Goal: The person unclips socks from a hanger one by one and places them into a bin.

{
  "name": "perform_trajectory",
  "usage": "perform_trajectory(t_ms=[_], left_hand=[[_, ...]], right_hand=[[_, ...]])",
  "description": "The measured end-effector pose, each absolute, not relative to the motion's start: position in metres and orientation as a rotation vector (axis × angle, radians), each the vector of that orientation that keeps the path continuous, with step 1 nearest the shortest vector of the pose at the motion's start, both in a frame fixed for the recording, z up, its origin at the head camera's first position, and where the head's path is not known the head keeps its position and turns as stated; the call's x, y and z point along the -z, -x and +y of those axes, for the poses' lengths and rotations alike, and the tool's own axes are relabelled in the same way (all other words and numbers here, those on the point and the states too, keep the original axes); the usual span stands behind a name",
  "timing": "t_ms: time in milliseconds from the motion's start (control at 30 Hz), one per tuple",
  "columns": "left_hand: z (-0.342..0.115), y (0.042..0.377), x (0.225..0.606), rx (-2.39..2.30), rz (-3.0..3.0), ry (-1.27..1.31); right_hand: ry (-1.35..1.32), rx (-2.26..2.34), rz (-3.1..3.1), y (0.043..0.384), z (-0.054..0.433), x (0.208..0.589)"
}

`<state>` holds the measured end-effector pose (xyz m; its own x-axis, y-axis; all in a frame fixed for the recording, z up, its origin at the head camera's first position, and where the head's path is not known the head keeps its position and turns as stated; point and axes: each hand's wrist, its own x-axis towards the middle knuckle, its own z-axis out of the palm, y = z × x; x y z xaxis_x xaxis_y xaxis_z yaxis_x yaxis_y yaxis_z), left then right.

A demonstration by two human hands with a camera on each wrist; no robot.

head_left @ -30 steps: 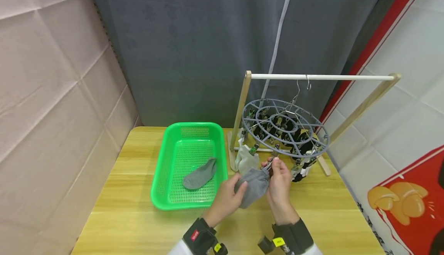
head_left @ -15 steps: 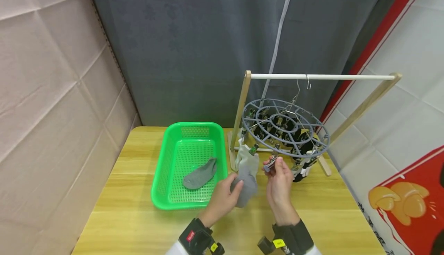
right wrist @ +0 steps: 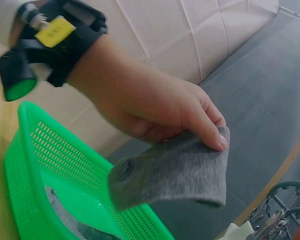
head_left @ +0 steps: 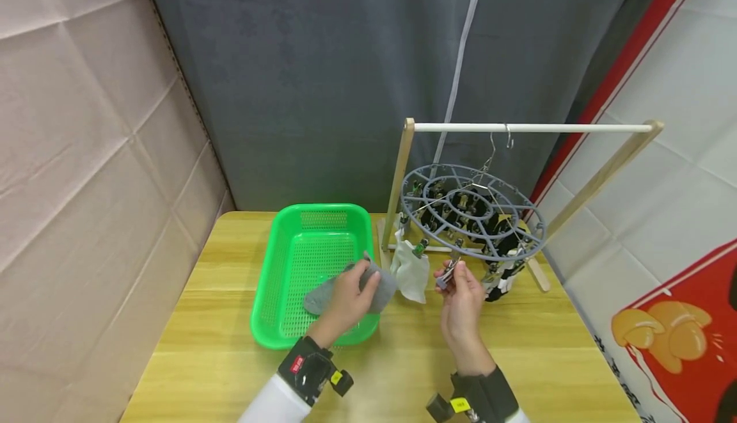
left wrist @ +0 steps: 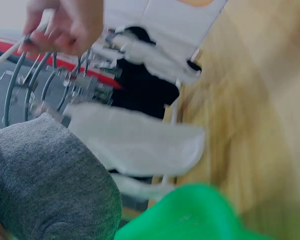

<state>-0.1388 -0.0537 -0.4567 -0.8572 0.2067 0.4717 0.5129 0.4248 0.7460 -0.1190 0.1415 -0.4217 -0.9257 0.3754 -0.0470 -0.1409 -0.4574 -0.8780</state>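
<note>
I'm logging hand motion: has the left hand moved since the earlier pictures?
Yes. In the head view, the left hand, holding a gray sock, has moved left, from the near right corner of the green basket to across its right side.

- Your head camera looks forward and down from above, far enough off to take in the table (head_left: pixel 196 333), with the basket (head_left: pixel 299 342) left of centre and the hanger (head_left: pixel 507 259) right of it.
- Your left wrist camera has the sock (left wrist: pixel 55 180) close up at lower left and faces the hanger beyond; its view lies sideways, table at right.
- Your right wrist camera faces your left hand (right wrist: pixel 162 107), near and central.
- All three share basket and hanger.
</note>
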Motion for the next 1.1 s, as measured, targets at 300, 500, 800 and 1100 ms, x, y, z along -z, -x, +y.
perform_trajectory(t_ms=[300, 500, 800, 1100], left_hand=[[-0.083, 0.169, 0.458, 1.311, -2.542, 0.492], [-0.101, 0.193, 0.477, 1.187, -2.713, 0.411], [-0.110, 0.202, 0.493, 1.145, -2.874, 0.359], [-0.117, 0.204, 0.504, 0.965, -3.023, 0.285]], right_hand=[[0.321, -2.430, -1.466, 0.118, 0.141, 0.425], [0.325, -2.421, -1.492, 0.118, 0.140, 0.427], [0.301, -2.422, -1.497, 0.118, 0.138, 0.431], [0.298, -2.425, -1.511, 0.117, 0.138, 0.431]])
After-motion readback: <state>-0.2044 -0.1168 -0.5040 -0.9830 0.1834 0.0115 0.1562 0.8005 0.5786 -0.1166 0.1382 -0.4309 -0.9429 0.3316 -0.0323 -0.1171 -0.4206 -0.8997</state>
